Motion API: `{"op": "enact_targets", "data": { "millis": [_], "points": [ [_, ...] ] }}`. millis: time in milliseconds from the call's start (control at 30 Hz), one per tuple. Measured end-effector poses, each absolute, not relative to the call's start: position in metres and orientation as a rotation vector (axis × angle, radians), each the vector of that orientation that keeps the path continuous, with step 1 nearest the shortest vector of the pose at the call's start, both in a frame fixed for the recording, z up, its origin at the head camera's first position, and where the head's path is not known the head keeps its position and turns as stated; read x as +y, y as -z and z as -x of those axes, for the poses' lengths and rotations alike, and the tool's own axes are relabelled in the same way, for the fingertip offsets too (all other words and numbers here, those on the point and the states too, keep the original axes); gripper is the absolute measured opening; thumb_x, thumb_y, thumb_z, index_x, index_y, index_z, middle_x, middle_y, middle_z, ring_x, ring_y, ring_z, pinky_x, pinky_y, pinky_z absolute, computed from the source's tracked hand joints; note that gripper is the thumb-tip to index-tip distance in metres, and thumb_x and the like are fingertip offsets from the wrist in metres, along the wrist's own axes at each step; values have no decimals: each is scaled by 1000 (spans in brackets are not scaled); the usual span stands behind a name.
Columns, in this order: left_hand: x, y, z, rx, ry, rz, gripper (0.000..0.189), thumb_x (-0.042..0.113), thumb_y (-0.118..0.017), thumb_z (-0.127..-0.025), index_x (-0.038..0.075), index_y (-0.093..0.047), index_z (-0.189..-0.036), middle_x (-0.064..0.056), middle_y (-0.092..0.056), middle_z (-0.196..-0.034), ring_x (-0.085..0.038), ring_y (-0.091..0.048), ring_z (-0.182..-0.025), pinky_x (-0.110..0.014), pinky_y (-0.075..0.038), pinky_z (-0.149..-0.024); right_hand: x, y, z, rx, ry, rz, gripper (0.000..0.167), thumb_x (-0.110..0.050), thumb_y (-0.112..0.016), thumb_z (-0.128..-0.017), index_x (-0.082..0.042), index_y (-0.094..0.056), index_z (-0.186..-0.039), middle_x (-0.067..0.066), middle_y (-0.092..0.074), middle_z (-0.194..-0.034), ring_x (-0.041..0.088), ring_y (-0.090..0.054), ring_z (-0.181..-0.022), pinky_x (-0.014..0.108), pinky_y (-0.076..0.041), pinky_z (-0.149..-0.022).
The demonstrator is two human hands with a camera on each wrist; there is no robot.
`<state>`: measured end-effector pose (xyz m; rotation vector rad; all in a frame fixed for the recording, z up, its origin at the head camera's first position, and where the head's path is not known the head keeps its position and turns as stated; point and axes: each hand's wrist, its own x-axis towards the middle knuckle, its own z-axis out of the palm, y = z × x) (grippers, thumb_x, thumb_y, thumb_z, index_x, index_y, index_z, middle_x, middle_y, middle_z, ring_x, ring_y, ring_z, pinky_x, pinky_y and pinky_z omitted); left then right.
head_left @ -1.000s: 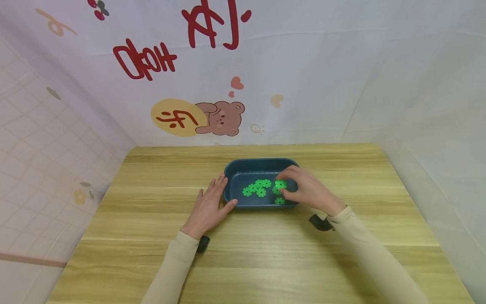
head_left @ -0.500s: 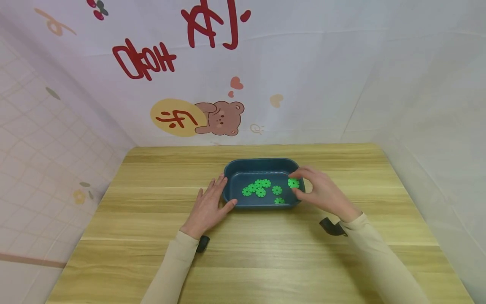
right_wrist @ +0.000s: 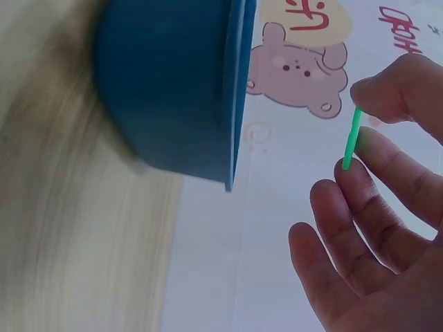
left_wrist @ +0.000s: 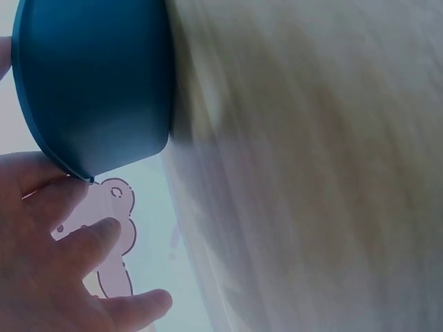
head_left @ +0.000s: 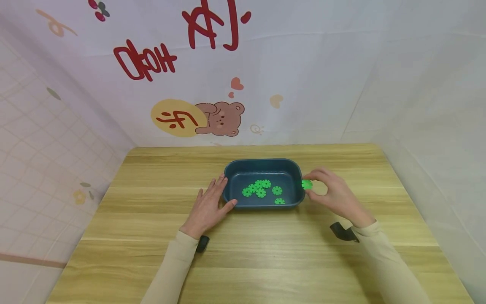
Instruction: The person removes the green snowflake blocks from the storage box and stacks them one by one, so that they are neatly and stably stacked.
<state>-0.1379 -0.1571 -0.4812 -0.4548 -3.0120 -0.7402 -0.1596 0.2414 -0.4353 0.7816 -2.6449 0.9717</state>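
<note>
A dark blue oval-cornered tub [head_left: 265, 164] stands on the wooden table, with several green notched discs [head_left: 260, 193] lying on its floor. My right hand [head_left: 338, 196] pinches one green notched disc [head_left: 307, 184] between thumb and fingers, at the tub's right rim. Seen edge-on in the right wrist view, that disc [right_wrist: 351, 138] is a thin green strip above the rim's level. My left hand [head_left: 206, 211] rests against the tub's left end, fingers spread and straight, the thumb at the near rim. In the left wrist view its fingertips touch the rim of the tub [left_wrist: 97, 83].
The wood-grain table [head_left: 262, 261] extends around the tub on all sides. Behind it hangs a white cloth [head_left: 322, 84] printed with a bear and red writing. Further cloth walls close in the left and right sides. A black strap piece [head_left: 343, 232] sits under the right wrist.
My right hand has lifted the pinched green disc and carried it rightward, from over the tub's floor to its right rim. My left hand and the tub have stayed put.
</note>
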Motion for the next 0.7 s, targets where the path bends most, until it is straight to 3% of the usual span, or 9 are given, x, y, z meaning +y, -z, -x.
{"op": "enact_targets", "data": {
  "millis": [233, 700],
  "points": [
    [-158, 482, 138, -3008, 718, 472, 86, 66, -50, -101, 12, -29, -165, -3, -23, -170, -29, -20, -157, -71, -21, -118, 253, 442, 157, -2670, -974, -700, 34, -9, -82, -86, -13, -74, -119, -5, -66, -118, 20, -64, -109, 40, -49, -93],
    [-161, 480, 139, -3000, 738, 493, 85, 64, -53, -101, 13, -29, -165, -4, -26, -170, -31, -21, -157, -71, -20, -118, 273, 456, 159, -2718, -994, -651, 26, -11, -82, -88, -10, -74, -113, 2, -68, -114, 29, -65, -106, 48, -51, -91]
  ]
}}
